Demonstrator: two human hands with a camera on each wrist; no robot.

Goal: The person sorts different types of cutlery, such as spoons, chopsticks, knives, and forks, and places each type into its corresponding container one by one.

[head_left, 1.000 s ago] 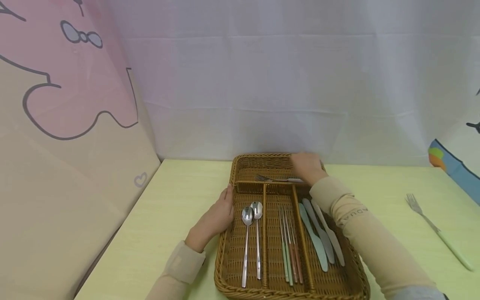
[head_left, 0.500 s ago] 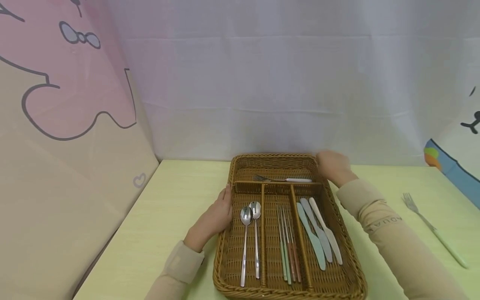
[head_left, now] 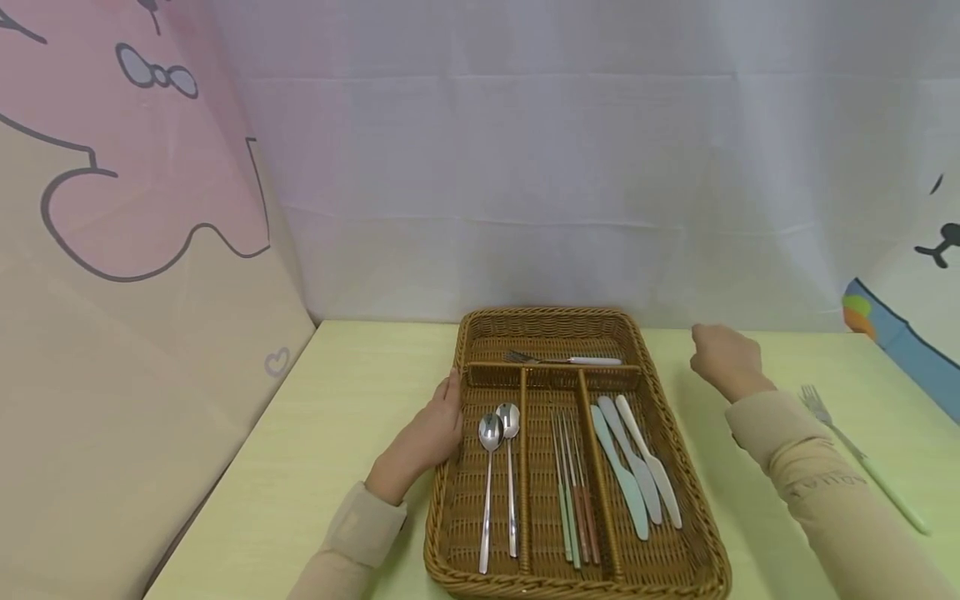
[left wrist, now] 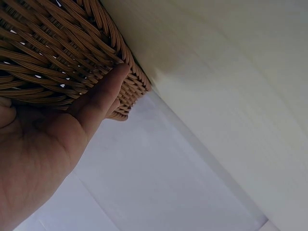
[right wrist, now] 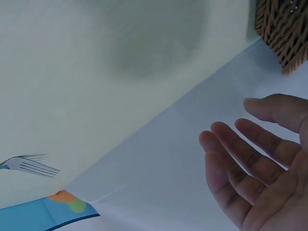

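Note:
My left hand (head_left: 427,427) rests against the left outer wall of a brown wicker cutlery tray (head_left: 442,500), fingers extended along the weave in the left wrist view. My right hand (head_left: 726,362) hovers over the table to the right of the tray, holding nothing, its fingers loosely bent and apart in the right wrist view. A white-handled fork (head_left: 595,361) lies crosswise in the tray's back compartment. Farther right, a green-handled fork (head_left: 888,487) lies on the table, tines pointing away; its tines also show in the right wrist view.
Two spoons (head_left: 491,433) lie in the left compartment and several chopsticks (head_left: 566,508) in the middle one. Three table knives (head_left: 621,475), green, grey and white, fill the right compartment. A pale curtain (head_left: 525,167) hangs behind the yellow table (head_left: 352,367).
My right hand has moved right, from over the tray's back compartment to beyond its right rim, uncovering the white fork handle. My left hand has stayed at the tray's side.

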